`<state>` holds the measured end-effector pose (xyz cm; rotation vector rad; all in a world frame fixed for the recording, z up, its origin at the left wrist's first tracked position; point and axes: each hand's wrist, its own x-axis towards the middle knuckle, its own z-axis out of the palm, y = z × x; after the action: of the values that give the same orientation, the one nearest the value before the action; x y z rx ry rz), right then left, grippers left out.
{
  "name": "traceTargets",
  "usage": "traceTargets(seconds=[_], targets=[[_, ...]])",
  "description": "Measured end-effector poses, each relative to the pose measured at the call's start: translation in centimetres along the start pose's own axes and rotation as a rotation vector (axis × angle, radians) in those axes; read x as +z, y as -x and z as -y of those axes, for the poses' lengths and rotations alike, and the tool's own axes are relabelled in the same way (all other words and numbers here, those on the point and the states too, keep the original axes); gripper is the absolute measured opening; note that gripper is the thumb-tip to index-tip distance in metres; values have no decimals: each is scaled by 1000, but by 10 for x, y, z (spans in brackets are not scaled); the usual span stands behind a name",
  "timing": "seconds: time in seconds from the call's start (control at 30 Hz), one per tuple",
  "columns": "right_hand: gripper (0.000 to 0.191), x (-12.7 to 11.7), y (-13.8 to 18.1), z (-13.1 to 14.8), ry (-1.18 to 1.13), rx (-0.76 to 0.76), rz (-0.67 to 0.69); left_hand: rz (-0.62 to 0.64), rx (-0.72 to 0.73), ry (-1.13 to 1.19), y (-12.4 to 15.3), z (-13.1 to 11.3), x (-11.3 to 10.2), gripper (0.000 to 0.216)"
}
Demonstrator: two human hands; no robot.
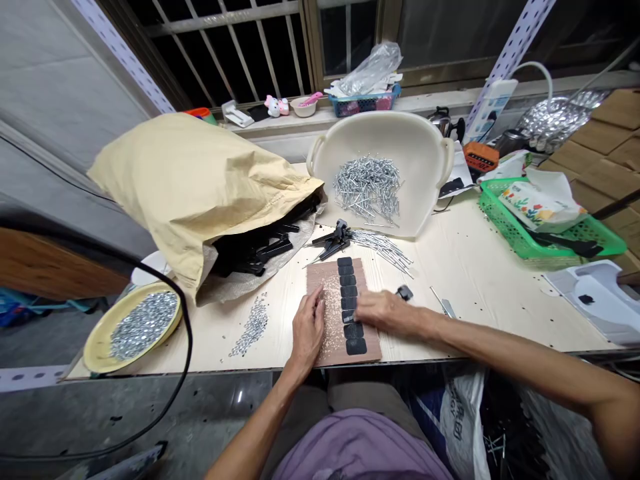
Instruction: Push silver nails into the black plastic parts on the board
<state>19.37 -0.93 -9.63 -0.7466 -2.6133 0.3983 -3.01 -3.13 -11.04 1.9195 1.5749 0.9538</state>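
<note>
At six o'clock on the table (460,273), black pads (349,291) line a brown board (373,341), left hand (307,327) at its nine o'clock, right hand (384,311) at three, fingers close together, any hold unclear.

- Pale cream with faint grain and scattered dark specks on the table (470,267)
- Reddish brown, strewn with beige flecks, on the board (374,343) at the table's front edge
- Black on the row of pads (349,291)
- Buff yellow on the sack (200,167) toward the back left corner
- Pale yellow on the bowl (95,343) at the front left corner, silver on its pieces (145,327)
- Milky white on the basin (350,137) along the back edge
- Bright green on the basket (515,233) near the right edge
</note>
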Motion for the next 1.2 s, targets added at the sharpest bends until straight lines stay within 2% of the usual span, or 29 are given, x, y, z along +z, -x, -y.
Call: traceTargets(seconds=[0.07,0.23,0.33,0.43,0.53,0.57,0.67,0.73,0.83,0.93,1.03,1.2], targets=[[26,-1,11,9,-50,-9,19,-5,3,7,1,0,0,35],[24,-13,48,7,-49,296,-112,-6,-4,58,3,0,-3,34],[23,-19,53,0,71,319,-68,-8,-11,93,4,-1,-3,34],[25,-24,23,-10,222,318,-93,-15,-27,141,5,-3,-1,32],[27,-20,-36,-29,307,276,-105,-25,-76,215,9,-5,-5,31],[27,-17,-57,-37,330,253,-71,-36,-91,225,11,-5,-9,30],[25,-2,-111,-60,398,223,39,-130,-108,139,17,4,-37,27],[19,8,-133,-70,432,205,99,-212,-114,4,22,18,-64,25],[15,16,-149,-78,503,179,138,-257,-136,-207,29,45,-102,24],[18,19,-155,-78,542,180,162,-224,-121,-370,30,68,-120,24],[22,21,-161,-76,553,199,166,-175,-76,-475,20,78,-118,25],[24,28,-166,-78,517,198,209,-64,-44,-714,-9,81,-100,25]])
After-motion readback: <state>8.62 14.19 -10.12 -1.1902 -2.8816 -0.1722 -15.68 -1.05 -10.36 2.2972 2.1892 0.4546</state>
